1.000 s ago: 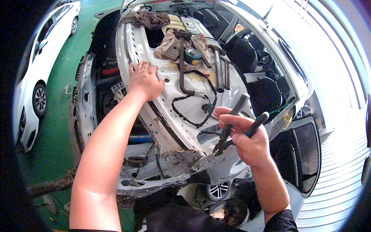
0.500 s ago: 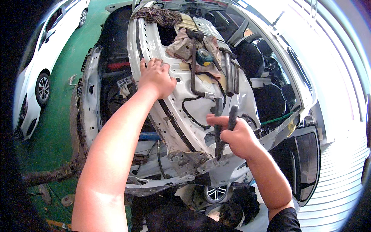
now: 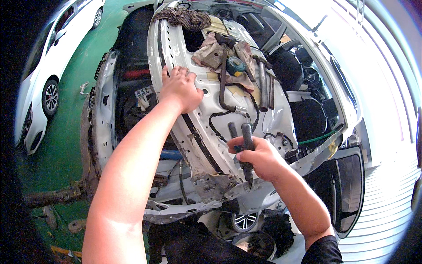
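Observation:
My left hand (image 3: 181,91) lies on the white body panel (image 3: 222,94) of a stripped car, its fingers stretched out over the edge strip. In my right hand (image 3: 260,159) are the two dark handles of long-handled pliers (image 3: 248,137), gripped with thumb and fingers. The pliers point down, their jaws at the torn metal corner (image 3: 215,184) of the panel; what the jaws bite on is too small to make out. Beyond my right hand, an L-shaped bar (image 3: 222,86) with a bright socket end rests on the panel.
Further up the panel lie rags (image 3: 205,52), a metal block (image 3: 214,58), a round teal tape measure (image 3: 235,65) and a hammer (image 3: 263,88). A striped cloth (image 3: 184,18) sits at the far end. A black cable (image 3: 215,125) loops nearby. At left stands a white car (image 3: 37,103).
My right hand has moved left, and the handles of the pliers have swung left with it. The jaws stay near the panel corner. My left hand remains on the panel.

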`<action>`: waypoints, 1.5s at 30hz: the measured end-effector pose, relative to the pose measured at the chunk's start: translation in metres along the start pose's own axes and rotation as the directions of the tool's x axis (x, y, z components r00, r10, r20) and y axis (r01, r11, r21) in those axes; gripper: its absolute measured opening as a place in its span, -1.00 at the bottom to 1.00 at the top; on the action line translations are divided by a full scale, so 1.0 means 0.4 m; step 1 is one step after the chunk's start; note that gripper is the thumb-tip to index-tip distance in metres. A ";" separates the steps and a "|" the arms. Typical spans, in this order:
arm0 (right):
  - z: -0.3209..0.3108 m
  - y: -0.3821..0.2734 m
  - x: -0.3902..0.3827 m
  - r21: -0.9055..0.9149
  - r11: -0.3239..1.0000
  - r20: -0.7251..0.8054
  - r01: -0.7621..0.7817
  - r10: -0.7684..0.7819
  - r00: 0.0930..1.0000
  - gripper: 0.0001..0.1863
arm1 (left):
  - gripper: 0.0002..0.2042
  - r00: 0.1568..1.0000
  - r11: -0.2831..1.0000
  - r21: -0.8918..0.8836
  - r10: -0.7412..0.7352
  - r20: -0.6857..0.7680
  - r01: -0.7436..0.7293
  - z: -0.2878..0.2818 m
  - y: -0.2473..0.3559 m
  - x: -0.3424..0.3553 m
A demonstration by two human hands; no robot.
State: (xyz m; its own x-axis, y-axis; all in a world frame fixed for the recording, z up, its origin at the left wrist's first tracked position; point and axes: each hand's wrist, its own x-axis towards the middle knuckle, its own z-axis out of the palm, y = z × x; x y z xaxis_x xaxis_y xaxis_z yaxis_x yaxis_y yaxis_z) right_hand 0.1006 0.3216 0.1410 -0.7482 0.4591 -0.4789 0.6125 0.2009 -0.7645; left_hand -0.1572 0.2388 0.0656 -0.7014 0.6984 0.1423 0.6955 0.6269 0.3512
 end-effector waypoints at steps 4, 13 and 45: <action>0.010 -0.016 -0.018 0.021 0.999 -0.310 0.033 -0.025 0.951 -0.38 | -0.41 1.000 1.000 0.022 -0.007 -0.010 0.008 0.005 -0.002 0.002; -0.003 0.001 -0.027 0.216 0.958 -0.157 0.186 -0.154 0.976 -0.65 | -0.45 0.999 0.999 0.050 0.006 -0.045 -0.004 0.028 0.005 0.014; -0.002 0.088 -0.250 0.323 0.691 0.039 0.647 -0.693 0.720 -0.45 | -0.46 0.980 0.991 0.111 0.100 -0.174 -0.081 0.078 -0.024 0.019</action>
State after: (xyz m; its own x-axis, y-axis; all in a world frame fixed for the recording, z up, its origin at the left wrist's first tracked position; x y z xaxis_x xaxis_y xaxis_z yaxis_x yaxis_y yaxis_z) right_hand 0.1972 0.2834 0.1624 -0.9731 0.1581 0.1678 -0.1432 0.1560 -0.9773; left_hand -0.1643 0.2488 0.0341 -0.6447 0.6867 0.3358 0.7633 0.6022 0.2339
